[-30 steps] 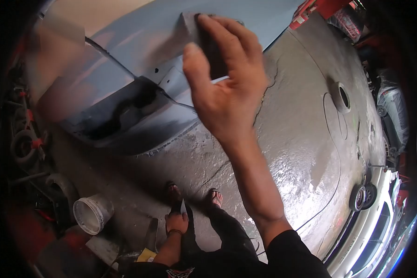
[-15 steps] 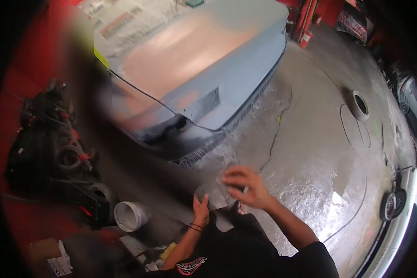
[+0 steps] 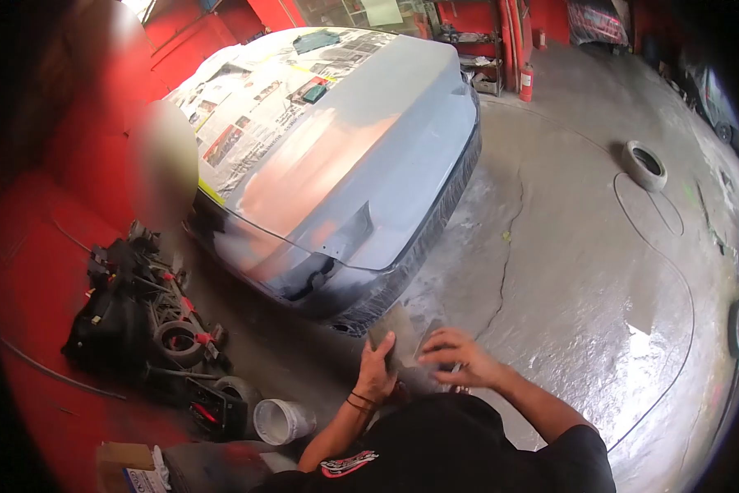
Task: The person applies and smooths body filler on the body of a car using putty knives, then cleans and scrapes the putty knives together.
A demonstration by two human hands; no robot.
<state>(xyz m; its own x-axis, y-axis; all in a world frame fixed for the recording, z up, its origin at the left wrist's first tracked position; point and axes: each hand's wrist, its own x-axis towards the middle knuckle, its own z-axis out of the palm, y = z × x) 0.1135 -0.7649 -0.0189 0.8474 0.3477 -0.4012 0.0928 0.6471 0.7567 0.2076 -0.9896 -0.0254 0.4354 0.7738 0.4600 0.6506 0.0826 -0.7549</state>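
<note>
Between both hands — a grey sheet (image 3: 395, 335).
Left hand (image 3: 375, 371) pinches its edge; right hand (image 3: 455, 353) curls onto it — car (image 3: 361, 156) beyond.

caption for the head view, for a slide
Both hands, left hand and right hand, hold a grey sanding sheet before a primed car.

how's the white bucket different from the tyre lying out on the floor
The white bucket is tipped on its side by the engine parts, its mouth facing the camera; the tyre lies flat on open wet concrete. The bucket is pale and smooth, the tyre grey and thick-walled. The bucket sits near the left hand, the tyre far off. Both are round and hollow.
</note>
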